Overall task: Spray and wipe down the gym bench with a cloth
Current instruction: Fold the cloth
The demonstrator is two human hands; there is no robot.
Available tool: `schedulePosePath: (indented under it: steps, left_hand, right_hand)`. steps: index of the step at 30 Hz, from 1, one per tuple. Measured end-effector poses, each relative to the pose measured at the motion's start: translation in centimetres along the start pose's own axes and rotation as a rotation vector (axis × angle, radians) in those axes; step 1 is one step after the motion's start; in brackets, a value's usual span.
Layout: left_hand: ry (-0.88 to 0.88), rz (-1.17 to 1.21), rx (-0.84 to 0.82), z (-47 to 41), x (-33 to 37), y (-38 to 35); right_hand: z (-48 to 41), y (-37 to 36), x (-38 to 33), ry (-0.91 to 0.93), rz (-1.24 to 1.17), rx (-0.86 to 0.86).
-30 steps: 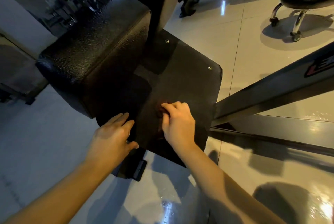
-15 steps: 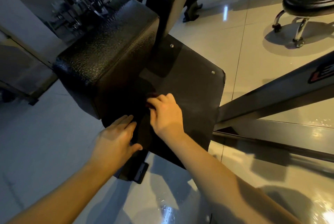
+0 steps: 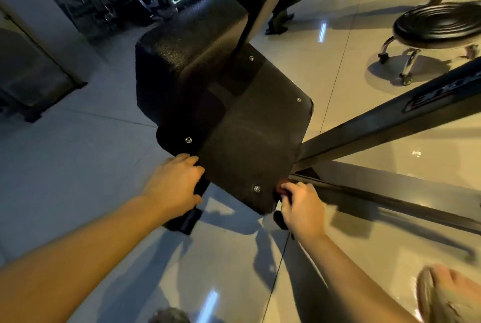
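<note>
Glossy tiled gym floor (image 3: 78, 166) under a black bench (image 3: 247, 135), round stool (image 3: 437, 25) beyond.

The pad (image 3: 190, 44) looked like bumpy black leather. The board (image 3: 250, 145) was dull and grainy, with shiny metal screws (image 3: 257, 188). The floor (image 3: 312, 67) tiles were smooth and glossy. The stool (image 3: 437, 23) had shiny metal legs.

cloth (image 3: 282, 190) mostly hidden under right hand (image 3: 302, 208), blurred foot (image 3: 447, 294) cut off

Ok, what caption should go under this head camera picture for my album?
Left hand grips the bench's near edge while the right hand holds a reddish cloth against its near corner.
</note>
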State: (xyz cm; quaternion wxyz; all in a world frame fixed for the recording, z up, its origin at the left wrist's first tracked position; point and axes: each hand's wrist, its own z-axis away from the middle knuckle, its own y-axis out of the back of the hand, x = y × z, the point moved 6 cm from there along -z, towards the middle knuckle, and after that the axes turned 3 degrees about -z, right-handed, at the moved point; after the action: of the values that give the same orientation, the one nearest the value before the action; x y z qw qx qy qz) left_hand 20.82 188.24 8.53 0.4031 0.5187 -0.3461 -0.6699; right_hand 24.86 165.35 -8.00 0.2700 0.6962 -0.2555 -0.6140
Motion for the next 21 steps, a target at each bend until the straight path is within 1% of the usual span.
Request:
schedulePosePath:
  steps: [2, 5, 7, 10, 11, 12, 14, 17, 21]
  left_hand:
    - [0.004, 0.025, -0.032, 0.6, 1.0, 0.1]
    - [0.027, 0.110, -0.069, 1.6, 3.0, 0.9]
    - [0.019, 0.175, -0.104, 2.4, 4.7, 1.8]
    - [-0.005, 0.255, -0.087, 3.4, 7.5, 4.3]
    - [-0.004, 0.319, -0.076, 3.7, 8.3, 5.3]
    - [0.002, 0.416, -0.072, 4.0, 9.2, 6.2]
    - [0.023, 0.682, -0.070, 4.5, 10.7, 7.9]
    - [0.025, 1.064, -0.047, 5.0, 12.8, 10.4]
    - [-0.047, 1.399, -0.021, 5.7, 16.1, 14.3]
  right_hand:
    - [1.4, 1.2, 1.0, -0.121, -0.051, 0.004]
    - [2.9, 3.8, 0.4, -0.213, -0.244, 0.006]
    - [3.7, 6.0, -0.9, -0.220, -0.366, 0.001]
    - [4.5, 10.9, -3.0, -0.187, -0.479, 0.047]
    - [4.8, 12.6, -3.6, -0.187, -0.528, 0.051]
    - [5.3, 14.3, -4.1, -0.193, -0.607, 0.045]
    - [6.1, 17.3, -5.0, -0.210, -0.745, 0.014]
    - [7.1, 21.9, -4.9, -0.233, -0.818, 0.026]
    - [8.0, 27.6, -5.3, -0.161, -0.844, -0.035]
